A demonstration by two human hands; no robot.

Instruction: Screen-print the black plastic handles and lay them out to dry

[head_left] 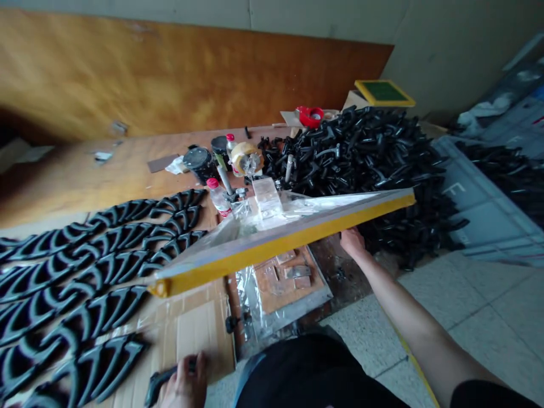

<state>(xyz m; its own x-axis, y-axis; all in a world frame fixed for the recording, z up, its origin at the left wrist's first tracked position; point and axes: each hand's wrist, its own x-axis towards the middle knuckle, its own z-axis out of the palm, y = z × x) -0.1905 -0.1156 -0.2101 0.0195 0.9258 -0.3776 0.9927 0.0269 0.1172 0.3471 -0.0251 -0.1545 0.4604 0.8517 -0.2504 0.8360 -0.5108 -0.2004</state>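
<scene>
My right hand (352, 241) grips the lower edge of a yellow-framed printing screen (280, 241), which is tilted up over a flat jig plate (293, 283). The fingers of that hand curl under the frame. My left hand (183, 384) is at the bottom edge, closed round a black curved plastic part (159, 381) lying on brown cardboard (191, 328). Rows of the same black curved parts (89, 266) lie flat on the cardboard to the left.
A large heap of black plastic parts (361, 158) fills the table's right end beside a grey crate (480, 198). Bottles (219, 197), black tins (199, 161), a tape roll (244, 157) and a red tape dispenser (310, 116) stand behind the screen. Tiled floor lies right.
</scene>
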